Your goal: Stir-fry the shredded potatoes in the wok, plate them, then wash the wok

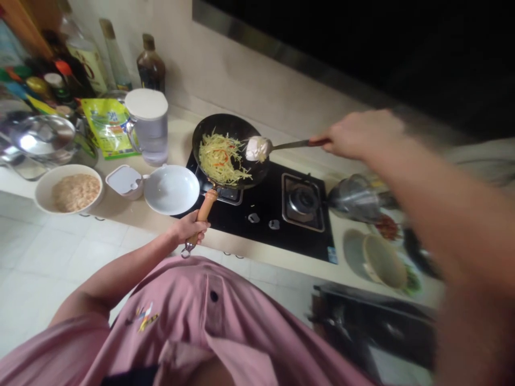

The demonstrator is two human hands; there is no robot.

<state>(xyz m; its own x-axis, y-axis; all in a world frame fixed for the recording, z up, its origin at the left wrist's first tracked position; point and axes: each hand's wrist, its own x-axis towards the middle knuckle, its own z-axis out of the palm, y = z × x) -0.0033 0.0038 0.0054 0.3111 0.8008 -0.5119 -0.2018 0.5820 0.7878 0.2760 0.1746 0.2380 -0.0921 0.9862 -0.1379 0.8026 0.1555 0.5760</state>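
Observation:
My left hand is wrapped round the wooden handle of a black wok on the left burner. Pale yellow-green shredded vegetable, with a few orange strips, lies in the wok, mostly on its left side. Stretched out from the right, my right hand grips the end of a spatula. The spatula's bright blade is over the right part of the wok, beside the shreds; whether it touches the wok cannot be made out. My right forearm is blurred.
Left of the wok stand a white plate, a small lidded container, a bowl of pale food and a water pitcher. Bottles line the wall. The right burner is bare; bowls sit beyond it. A dark hood overhangs.

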